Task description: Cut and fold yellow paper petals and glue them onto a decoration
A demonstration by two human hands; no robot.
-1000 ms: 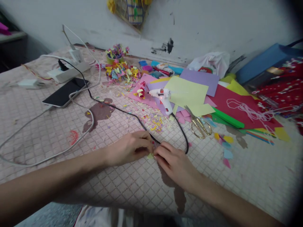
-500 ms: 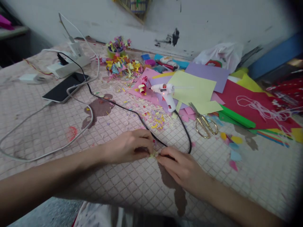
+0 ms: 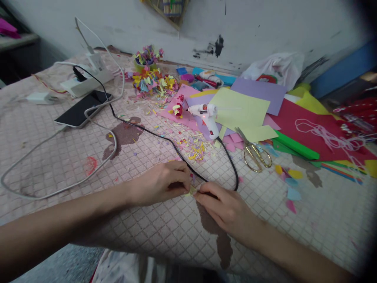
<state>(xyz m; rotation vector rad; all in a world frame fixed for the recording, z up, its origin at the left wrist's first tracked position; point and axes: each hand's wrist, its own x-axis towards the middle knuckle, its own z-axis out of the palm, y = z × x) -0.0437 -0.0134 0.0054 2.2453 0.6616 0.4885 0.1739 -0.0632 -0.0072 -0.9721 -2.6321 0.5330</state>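
While the table cover point(image 3: 165, 232), lined in a diamond grid, bulges toward the viewer on the near side of the glue gun point(image 3: 208, 118), a ragged dark patch point(image 3: 224, 247) breaks its surface there. Between that patch and the glue gun, the left hand point(image 3: 165, 181) and right hand point(image 3: 225, 202) almost meet over a small pale yellow scrap point(image 3: 192, 190), apparently paper. Thumb and finger of each hand are pinched together on it, the left fingertips partly hiding it; its exact shape is too small to tell.

Just beyond the fingers, a smooth black cord point(image 3: 235, 169) curves round to the glue gun's handle. Thin, curled paper shreds point(image 3: 194, 151) lie on its near left, and metal scissors point(image 3: 253, 153) with rounded gold loops on its near right.

The glue gun itself, glossy white plastic, rests over flat paper, its nozzle close to a crinkled red-and-yellow paper piece point(image 3: 178, 106). A stiff pale green sheet point(image 3: 241, 110) spreads to its right, and a glossy dark phone point(image 3: 84, 108) lies well to its left. Farther back on its left stand a heap of frilly paper bits point(image 3: 156, 84) and a cup point(image 3: 144, 67) stuffed with more.
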